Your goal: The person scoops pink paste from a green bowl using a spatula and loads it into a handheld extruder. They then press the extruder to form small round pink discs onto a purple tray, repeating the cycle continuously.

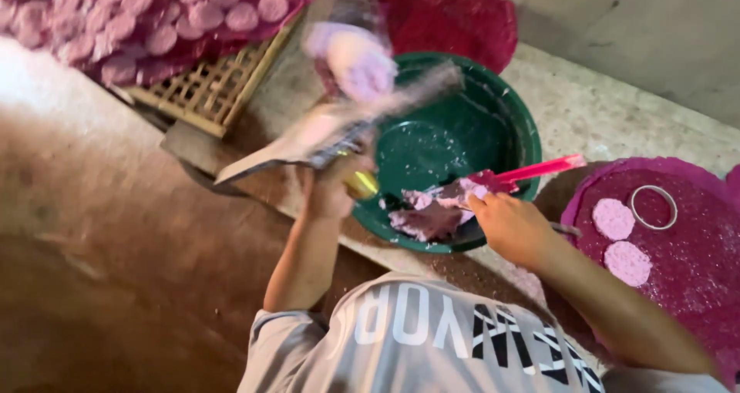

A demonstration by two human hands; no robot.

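Observation:
My left hand [327,191] grips a long flat metal blade [308,139], blurred by motion, at the left rim of a green basin [505,123]. A pale pink lump [358,63] shows blurred above the blade; I cannot tell if it rests on it. My right hand [512,227] holds a pink-handled tool [539,168] whose tip is in the pink-purple dough [432,216] lying in the basin's near side. A small yellow piece [362,183] sits by my left thumb.
A magenta mat [694,270] at right carries two pink discs [614,218] and a metal ring [654,206]. A bamboo tray [212,92] at top left holds several pink discs [154,15] on magenta cloth. A red cloth [455,19] lies behind the basin.

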